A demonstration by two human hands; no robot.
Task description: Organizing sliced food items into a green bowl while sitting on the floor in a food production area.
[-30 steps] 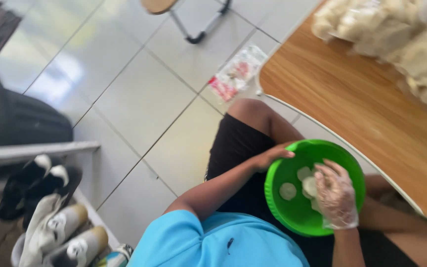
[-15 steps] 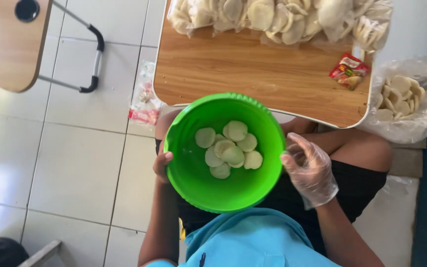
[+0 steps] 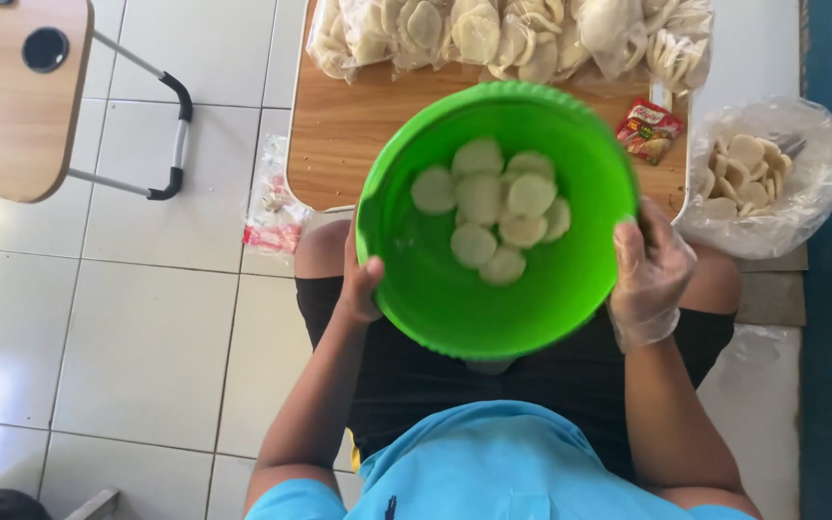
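Left hand [image 3: 361, 281] grips the bowl [image 3: 570, 279] rim, bare; bowl is held over our lap and holds about eight discs [image 3: 493, 214]. Right hand [image 3: 649, 274], gloved, clasps the opposite rim. Bagged discs [image 3: 503, 37] on table [image 3: 349, 125]; open bag [image 3: 767, 178] at right looks part-full, so more likely left.

Round green bowl [image 3: 435, 279], pale round crackers [image 3: 493, 207] inside, above lap

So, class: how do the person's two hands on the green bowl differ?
The right hand wears a clear plastic glove; the left hand is bare. The right hand grips the green bowl at its right rim, while the left hand holds the left rim, thumb hooked inside. Both hold the bowl of pale round discs above the lap.
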